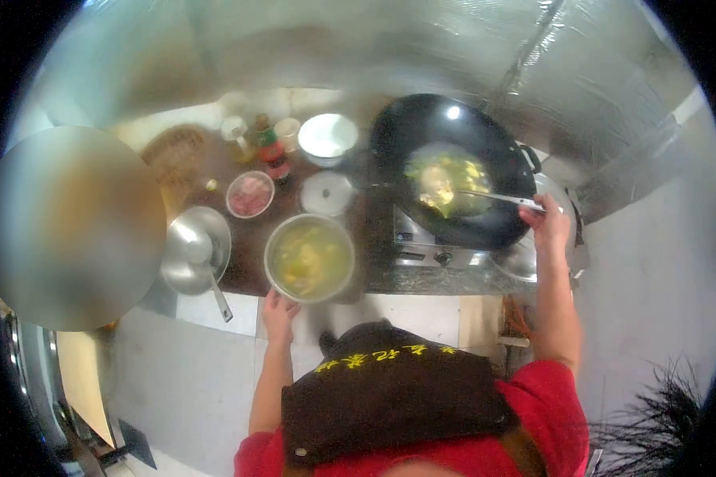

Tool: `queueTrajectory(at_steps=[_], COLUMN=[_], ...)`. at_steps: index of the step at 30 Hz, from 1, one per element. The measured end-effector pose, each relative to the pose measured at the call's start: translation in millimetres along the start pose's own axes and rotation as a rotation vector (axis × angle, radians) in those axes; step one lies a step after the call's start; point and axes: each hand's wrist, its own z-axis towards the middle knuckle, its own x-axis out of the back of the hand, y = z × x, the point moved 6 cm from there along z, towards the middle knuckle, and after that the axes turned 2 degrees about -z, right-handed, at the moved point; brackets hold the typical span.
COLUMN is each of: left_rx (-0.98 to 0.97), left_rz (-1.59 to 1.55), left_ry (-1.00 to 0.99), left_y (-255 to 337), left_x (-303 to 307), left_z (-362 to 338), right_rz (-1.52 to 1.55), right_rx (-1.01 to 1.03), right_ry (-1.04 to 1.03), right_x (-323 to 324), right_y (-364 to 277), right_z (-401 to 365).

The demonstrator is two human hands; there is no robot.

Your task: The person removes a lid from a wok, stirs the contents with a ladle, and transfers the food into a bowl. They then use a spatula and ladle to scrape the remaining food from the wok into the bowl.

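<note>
We pinch the utensil (501, 198) in our right hand (546, 219), tip in the soup (463, 172) inside the wok (402, 131), and should move gently, while our left hand (279, 312) touches the bowl (271, 274), grip unclear.

Silvery creased wall sheeting (358, 48) behind, dark brown tabletop (248, 242) before it, pale tiled floor (191, 381) below

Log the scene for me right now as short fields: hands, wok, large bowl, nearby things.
left hand: at the near edge of the large bowl
right hand: holding a long utensil
utensil: reaching into the wok; its tip is unclear
wok: over the stove, yellowish food inside
large bowl: yellow-green soup inside
nearby: lid, bottle, small bowl of pink meat
</note>
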Motion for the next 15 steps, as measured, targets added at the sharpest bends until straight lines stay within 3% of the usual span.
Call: queueTrajectory(at_steps=[1,15], left_rx=[0.075,0.087], left_rz=[-0.015,0.012], left_ry=[0.054,0.039], left_y=[4.4,4.6], left_x=[-2.7,-2.7], left_z=[-3.0,-3.6], right_rz=[0.003,-0.139], right_rx=[0.0,0.034], right_ry=[0.003,-0.053], right_x=[0.8,-5.4], right_y=[-1.4,-39.2], right_z=[-1.9,-18.5])
